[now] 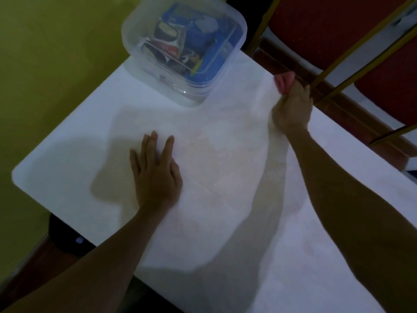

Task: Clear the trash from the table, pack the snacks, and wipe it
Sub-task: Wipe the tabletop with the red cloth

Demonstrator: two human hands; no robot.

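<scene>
A white table fills most of the view. At its far edge stands a clear plastic container with a blue base, holding several snack packets. My left hand lies flat on the tabletop, palm down, fingers apart, holding nothing. My right hand is closed around a pink cloth at the table's far right edge; only a small bunch of the cloth sticks out past the fingers.
A yellow-green wall runs along the left side of the table. Red chairs with gold frames stand beyond the right edge, close to my right hand. A dark object sits below the table's near-left edge.
</scene>
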